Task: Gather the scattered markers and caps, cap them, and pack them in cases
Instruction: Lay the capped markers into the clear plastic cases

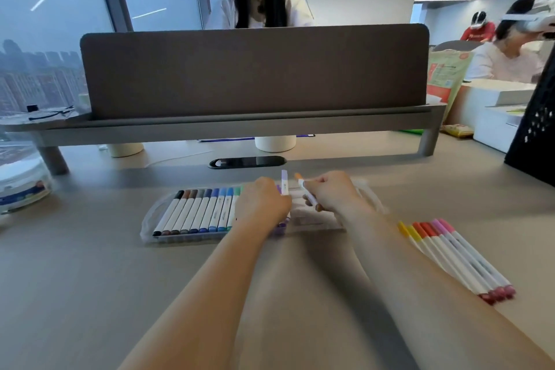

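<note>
Markers (pixel 195 210) with white barrels and caps running from black to green fill the left part of the clear plastic case (pixel 148 221) on the pale grey table (pixel 90 294). Your left hand (pixel 264 204) hangs over the case's middle and pinches a lilac-capped white marker (pixel 284 186), upright. Just beside it, your right hand (pixel 333 194) curls its fingers round an orange-capped white marker (pixel 306 192), tilted leftward. The case's right part is blurred under your hands. A loose row of yellow, orange, red and pink markers (pixel 456 255) lies on the table to your right, well apart from the case.
</note>
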A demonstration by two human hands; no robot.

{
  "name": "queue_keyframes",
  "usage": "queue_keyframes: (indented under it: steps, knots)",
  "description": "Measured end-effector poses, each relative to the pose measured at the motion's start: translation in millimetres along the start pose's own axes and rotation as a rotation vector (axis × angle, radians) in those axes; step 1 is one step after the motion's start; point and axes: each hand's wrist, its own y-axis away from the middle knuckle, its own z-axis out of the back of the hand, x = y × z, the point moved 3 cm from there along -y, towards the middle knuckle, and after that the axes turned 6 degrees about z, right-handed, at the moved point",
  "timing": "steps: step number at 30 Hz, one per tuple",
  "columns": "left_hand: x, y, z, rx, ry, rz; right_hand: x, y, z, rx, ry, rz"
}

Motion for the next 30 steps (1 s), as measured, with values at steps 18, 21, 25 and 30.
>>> queue_keyframes:
  steps: [18, 21, 25, 30]
  knots:
    - [-2.3, -0.9, -12.0, 0.073, -0.142, -0.122, 1.1, -4.4, -7.2, -0.066, 0.320, 0.135]
    - [-0.3, -5.2, -13.0, 0.099, -0.208, -0.149, -0.3, -6.2, -10.0, -0.068, 0.358, 0.151]
    - [2.5, -8.7, -13.6, 0.106, -0.229, -0.198, -2.9, -7.0, -11.7, -0.062, 0.374, 0.156]
    - [5.4, -10.6, -16.7, 0.139, -0.246, -0.225, -1.5, -7.1, -10.9, -0.058, 0.381, 0.155]
